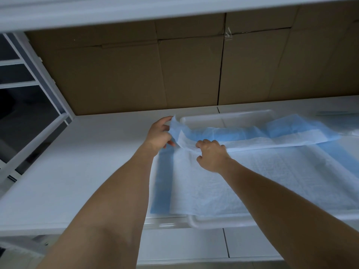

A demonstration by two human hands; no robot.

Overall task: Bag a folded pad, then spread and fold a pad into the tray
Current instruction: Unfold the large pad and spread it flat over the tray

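A large pad (262,177), white with blue borders, lies spread over a clear plastic tray (223,117) on the white table. Its far edge is folded back toward me, showing the blue backing. My left hand (159,134) pinches the pad's far left corner, lifted off the tray. My right hand (211,154) grips the folded edge just to the right of that corner. The tray's near rim (206,220) sticks out beneath the pad at the table's front edge.
Brown cardboard boxes (155,74) form a wall behind the table. A white metal shelf frame (35,78) stands at the left. The table's left half (87,162) is bare white surface. Something pale lies at the far right edge (351,131).
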